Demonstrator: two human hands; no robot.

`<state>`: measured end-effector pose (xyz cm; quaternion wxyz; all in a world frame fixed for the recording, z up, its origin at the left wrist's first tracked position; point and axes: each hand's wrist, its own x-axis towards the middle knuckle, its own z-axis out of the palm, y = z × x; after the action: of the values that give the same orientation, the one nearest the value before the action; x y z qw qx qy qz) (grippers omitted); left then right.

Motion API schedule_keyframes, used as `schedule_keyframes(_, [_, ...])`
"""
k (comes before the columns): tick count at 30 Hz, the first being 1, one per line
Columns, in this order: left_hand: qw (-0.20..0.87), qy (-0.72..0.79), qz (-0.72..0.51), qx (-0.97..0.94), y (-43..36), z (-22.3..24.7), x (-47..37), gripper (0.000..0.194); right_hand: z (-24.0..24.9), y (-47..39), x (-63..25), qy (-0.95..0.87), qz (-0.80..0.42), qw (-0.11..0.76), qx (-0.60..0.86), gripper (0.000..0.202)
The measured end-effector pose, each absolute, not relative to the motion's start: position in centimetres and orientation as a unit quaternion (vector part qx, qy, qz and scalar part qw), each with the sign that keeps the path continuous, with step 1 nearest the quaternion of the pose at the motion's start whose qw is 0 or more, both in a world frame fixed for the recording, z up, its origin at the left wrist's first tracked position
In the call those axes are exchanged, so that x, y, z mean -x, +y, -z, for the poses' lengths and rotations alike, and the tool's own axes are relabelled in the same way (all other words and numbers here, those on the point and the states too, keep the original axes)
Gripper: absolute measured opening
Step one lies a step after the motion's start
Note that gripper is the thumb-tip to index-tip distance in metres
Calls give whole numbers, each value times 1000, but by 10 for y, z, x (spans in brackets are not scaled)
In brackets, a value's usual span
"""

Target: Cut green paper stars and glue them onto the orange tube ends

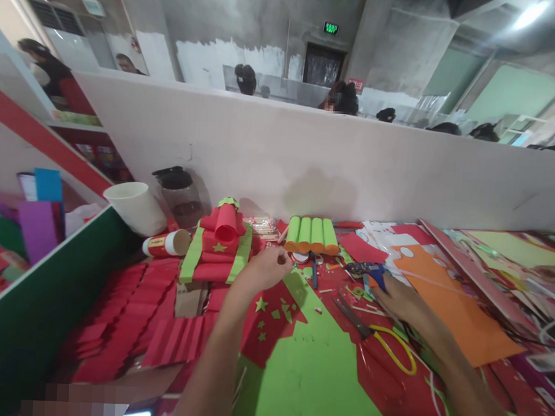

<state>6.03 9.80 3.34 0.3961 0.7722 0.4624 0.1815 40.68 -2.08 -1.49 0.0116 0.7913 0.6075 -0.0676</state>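
My left hand [269, 268] is closed, thumb and fingers curled together above the green and red paper. Whatever lies between those fingertips, if anything, I cannot make out. Just beyond it stands a row of green paper rolls [311, 231] with orange lower ends. To the right, my right hand [395, 297] is closed around a blue glue gun [368, 272] whose nozzle points left. Yellow-handled scissors [377, 335] lie below that hand. Beneath both hands spreads a large green sheet [314, 375], with a red piece bearing green stars [261, 304] at its left.
A red and green paper tank model [221, 242] stands left of centre. Stacked red strips [130, 312] fill the left side, near a white cup [134, 208] and a dark-lidded jug [179, 194]. An orange sheet [457, 308] lies right. A white partition [280, 153] closes the back.
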Motion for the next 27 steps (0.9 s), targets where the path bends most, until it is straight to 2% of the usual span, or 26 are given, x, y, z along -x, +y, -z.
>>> schedule_keyframes(4, [399,467,-178,-769,97,-33,-60,11,13,-12,-407,602,77,68,-792,32])
schedule_keyframes(9, [386,476,-192,-766,97,-31,-61,11,2,-14,-412,611,75,67,-785,32])
schedule_keyframes(12, [382,482,-193,-765,97,-30,-62,11,-12,-9,-406,631,27,27,-775,36])
schedule_keyframes(14, [383,486,-189,-763,97,-30,-63,10,-20,3,-398,677,-15,-35,-735,35])
schedule_keyframes(17, [381,494,-185,-760,96,-32,-62,10,-21,35,-383,749,-61,-105,-652,54])
schedule_keyframes(22, [385,496,-194,-754,95,-36,-59,11,4,86,-364,800,-96,-115,-581,70])
schedule_keyframes(27, [401,492,-201,-746,99,-35,-58,13,13,103,-356,810,-68,-163,-559,62])
